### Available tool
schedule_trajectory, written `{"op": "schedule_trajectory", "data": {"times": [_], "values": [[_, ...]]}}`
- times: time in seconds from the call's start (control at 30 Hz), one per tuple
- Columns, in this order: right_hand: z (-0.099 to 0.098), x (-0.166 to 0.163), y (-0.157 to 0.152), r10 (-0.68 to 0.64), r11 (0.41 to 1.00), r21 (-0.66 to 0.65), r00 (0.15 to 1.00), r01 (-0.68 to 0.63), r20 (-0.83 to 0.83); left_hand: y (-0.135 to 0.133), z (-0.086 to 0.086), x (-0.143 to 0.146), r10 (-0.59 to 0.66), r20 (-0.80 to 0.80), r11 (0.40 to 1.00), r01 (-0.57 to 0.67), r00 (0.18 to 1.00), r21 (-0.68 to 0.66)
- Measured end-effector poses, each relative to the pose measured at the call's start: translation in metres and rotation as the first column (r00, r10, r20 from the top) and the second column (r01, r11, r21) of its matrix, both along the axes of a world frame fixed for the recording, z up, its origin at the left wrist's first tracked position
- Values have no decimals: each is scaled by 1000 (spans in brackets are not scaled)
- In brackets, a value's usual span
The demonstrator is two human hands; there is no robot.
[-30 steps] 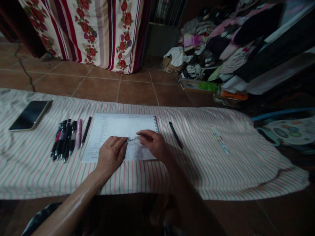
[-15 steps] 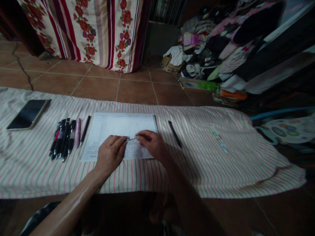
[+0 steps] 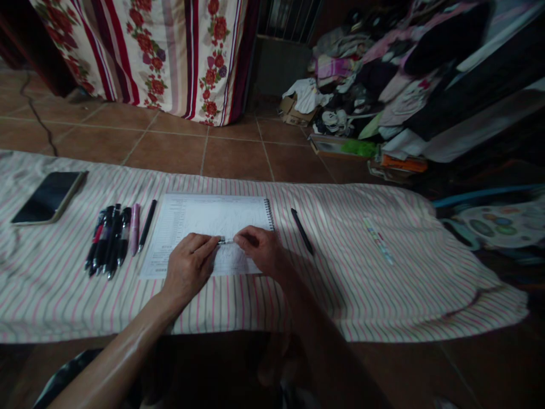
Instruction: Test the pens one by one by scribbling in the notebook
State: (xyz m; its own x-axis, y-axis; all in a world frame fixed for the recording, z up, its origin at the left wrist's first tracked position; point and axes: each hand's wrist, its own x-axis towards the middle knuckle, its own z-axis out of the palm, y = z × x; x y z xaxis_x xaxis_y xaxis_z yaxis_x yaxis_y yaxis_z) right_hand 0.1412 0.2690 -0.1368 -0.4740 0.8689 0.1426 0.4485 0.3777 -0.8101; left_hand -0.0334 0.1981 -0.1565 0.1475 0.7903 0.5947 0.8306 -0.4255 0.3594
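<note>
Above the spiral notebook point(image 3: 170, 227), both hands are closed with their fingertips facing each other. My left hand point(image 3: 189, 261) pinches a short pen part point(image 3: 221, 241), dark with a silvery end. From it a thin pale piece, like a pen refill point(image 3: 229, 240), runs to the fingertips of my right hand point(image 3: 259, 245), which pinches its other end. Its exact form is too small to make out. To the right of the notebook lies a slim black pen barrel point(image 3: 302, 231) on the striped cloth.
A phone point(image 3: 49, 197) lies at the far left of the striped cloth point(image 3: 332, 272). Several dark pens point(image 3: 106, 241), a pink pen point(image 3: 135, 230) and a black pen point(image 3: 147, 226) lie left of the notebook. A pale patterned strip point(image 3: 378, 241) is at right.
The hands stay almost in place, still pinching the small pen parts. My right fingertips have shifted very slightly. Everything on the cloth lies as before.
</note>
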Motion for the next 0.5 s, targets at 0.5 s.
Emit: {"op": "schedule_trajectory", "data": {"times": [0.5], "values": [[2, -4, -3, -47, 997, 66, 981, 35, 189, 0, 0, 2, -9, -19, 1000, 10, 1000, 22]]}}
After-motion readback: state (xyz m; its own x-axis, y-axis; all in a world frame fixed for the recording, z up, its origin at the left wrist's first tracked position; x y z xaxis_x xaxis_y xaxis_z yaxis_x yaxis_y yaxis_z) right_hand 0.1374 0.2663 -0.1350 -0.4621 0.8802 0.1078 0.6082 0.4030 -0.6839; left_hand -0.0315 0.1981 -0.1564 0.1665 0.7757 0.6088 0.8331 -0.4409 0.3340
